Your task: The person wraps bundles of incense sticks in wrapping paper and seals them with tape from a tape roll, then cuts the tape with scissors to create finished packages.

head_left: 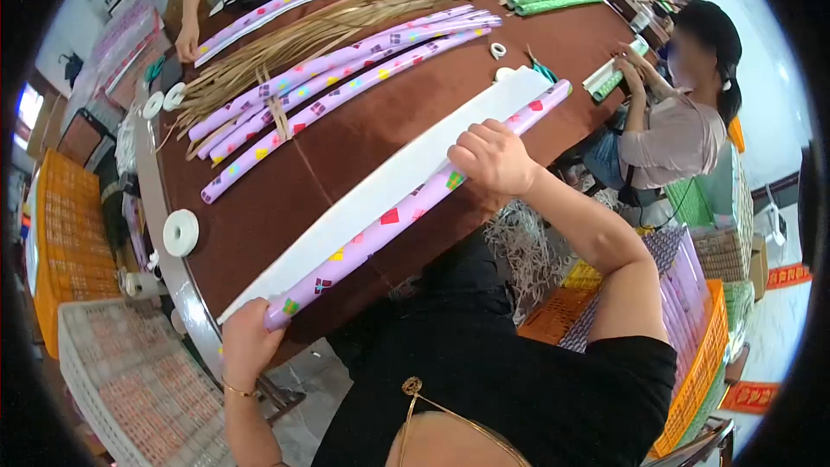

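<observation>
A roll of purple wrapping paper (393,218) printed with coloured gift boxes lies slantwise at the table's near edge. Its loose white sheet (380,180) spreads out flat along the far side. At the near-left end, my left hand (251,337) is closed around the roll. My right hand (494,157) wraps over it further up, fingers curled, with the roll's far end sticking out beyond. Past the sheet lie several finished purple rolls (346,78), some bound with a brown strip (278,117).
White tape rolls (181,233) and green-handled scissors (543,69) lie on the brown table (346,156). Brown strips (320,22) lie behind the rolls. A co-worker (674,112) handles green paper at right; another person's hands (188,41) hold a purple roll opposite. Crates (692,372) stand beside me.
</observation>
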The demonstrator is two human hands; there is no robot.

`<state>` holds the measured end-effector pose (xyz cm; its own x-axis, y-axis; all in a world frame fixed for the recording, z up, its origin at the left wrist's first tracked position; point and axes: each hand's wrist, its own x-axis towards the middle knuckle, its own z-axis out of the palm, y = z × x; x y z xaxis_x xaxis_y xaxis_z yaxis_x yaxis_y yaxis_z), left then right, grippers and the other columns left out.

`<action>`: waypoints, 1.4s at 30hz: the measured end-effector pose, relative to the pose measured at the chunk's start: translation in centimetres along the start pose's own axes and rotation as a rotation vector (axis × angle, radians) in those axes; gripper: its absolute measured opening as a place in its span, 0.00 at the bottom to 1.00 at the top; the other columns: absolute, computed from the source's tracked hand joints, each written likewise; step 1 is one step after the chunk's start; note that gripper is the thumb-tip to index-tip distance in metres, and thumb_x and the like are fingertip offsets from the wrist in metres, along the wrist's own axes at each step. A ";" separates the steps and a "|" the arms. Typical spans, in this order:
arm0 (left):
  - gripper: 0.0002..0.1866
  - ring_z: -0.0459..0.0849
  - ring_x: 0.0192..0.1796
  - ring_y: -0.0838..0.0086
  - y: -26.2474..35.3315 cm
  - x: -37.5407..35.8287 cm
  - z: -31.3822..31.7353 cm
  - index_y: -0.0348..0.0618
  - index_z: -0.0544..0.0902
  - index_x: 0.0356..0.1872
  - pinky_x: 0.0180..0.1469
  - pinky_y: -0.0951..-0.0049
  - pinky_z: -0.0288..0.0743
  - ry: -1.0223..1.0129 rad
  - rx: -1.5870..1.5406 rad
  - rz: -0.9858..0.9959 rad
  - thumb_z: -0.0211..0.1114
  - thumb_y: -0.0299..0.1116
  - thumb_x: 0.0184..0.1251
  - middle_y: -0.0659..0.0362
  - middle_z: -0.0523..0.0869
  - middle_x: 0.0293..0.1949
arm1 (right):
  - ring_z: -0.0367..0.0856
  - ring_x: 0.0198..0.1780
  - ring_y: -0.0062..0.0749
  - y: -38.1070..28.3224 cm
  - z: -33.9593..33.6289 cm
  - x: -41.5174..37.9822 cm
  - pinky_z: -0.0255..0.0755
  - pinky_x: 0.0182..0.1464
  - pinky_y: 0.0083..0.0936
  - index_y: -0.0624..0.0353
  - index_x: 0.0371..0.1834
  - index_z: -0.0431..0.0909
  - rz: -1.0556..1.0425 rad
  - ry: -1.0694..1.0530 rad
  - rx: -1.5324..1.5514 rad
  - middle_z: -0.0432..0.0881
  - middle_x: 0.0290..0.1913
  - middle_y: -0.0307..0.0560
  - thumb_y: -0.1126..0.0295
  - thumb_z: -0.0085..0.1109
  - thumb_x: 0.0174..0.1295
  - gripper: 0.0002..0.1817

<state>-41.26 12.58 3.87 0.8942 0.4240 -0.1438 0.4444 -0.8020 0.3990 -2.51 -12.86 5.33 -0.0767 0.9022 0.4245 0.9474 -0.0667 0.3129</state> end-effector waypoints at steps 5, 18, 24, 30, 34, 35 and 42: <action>0.13 0.79 0.38 0.50 1.3 1.9 -0.4 0.41 0.76 0.37 0.39 0.53 0.71 0.484 0.298 0.165 0.68 0.25 0.48 0.49 0.79 0.34 | 0.79 0.37 0.34 2.7 -3.4 1.0 0.70 0.39 0.33 0.52 0.35 0.75 0.131 0.163 -0.128 0.79 0.36 0.39 0.65 0.62 0.44 0.13; 0.25 0.77 0.42 0.56 6.2 3.0 7.5 0.42 0.79 0.49 0.43 0.58 0.69 0.284 0.193 0.232 0.75 0.42 0.52 0.54 0.78 0.39 | 0.74 0.60 0.54 10.6 6.0 -11.4 0.65 0.62 0.48 0.56 0.60 0.75 1.086 -0.136 0.016 0.78 0.58 0.56 0.44 0.66 0.56 0.35; 0.26 0.77 0.41 0.58 7.4 4.9 7.9 0.44 0.79 0.51 0.43 0.60 0.70 0.331 0.186 0.254 0.76 0.40 0.51 0.55 0.78 0.38 | 0.69 0.68 0.58 18.6 8.7 -8.0 0.63 0.66 0.54 0.58 0.62 0.75 1.358 -0.642 0.028 0.74 0.64 0.63 0.29 0.62 0.49 0.47; 0.26 0.79 0.43 0.59 9.3 8.9 7.7 0.43 0.80 0.50 0.44 0.60 0.71 0.277 0.154 0.249 0.75 0.43 0.51 0.55 0.80 0.40 | 0.78 0.61 0.53 22.0 8.8 -5.3 0.71 0.61 0.48 0.55 0.57 0.79 1.259 -0.663 -0.038 0.82 0.55 0.57 0.43 0.69 0.53 0.35; 0.25 0.80 0.45 0.60 8.9 7.8 7.0 0.43 0.80 0.48 0.48 0.61 0.72 0.346 0.087 0.243 0.75 0.44 0.51 0.56 0.80 0.40 | 0.82 0.56 0.51 20.1 11.4 -3.3 0.75 0.57 0.40 0.64 0.59 0.78 0.895 -0.139 0.471 0.82 0.55 0.61 0.59 0.68 0.59 0.27; 0.25 0.80 0.45 0.60 8.2 6.6 6.9 0.43 0.80 0.48 0.48 0.61 0.72 0.349 0.093 0.164 0.75 0.44 0.51 0.56 0.80 0.40 | 0.85 0.51 0.45 18.3 11.5 -1.5 0.76 0.55 0.36 0.65 0.58 0.78 0.746 -0.107 0.266 0.85 0.51 0.58 0.64 0.68 0.59 0.25; 0.26 0.77 0.54 0.54 4.8 4.2 6.7 0.42 0.79 0.51 0.60 0.52 0.66 0.507 0.112 0.122 0.75 0.40 0.51 0.53 0.80 0.48 | 0.82 0.51 0.54 -1.3 7.2 14.7 0.75 0.56 0.43 0.60 0.49 0.83 0.293 -0.347 0.816 0.84 0.49 0.60 0.56 0.62 0.58 0.22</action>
<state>-35.06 7.68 -0.92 0.8138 0.4527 0.3645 0.3668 -0.8865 0.2822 -2.61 3.57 5.04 0.1718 0.9824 0.0739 0.8494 -0.1097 -0.5162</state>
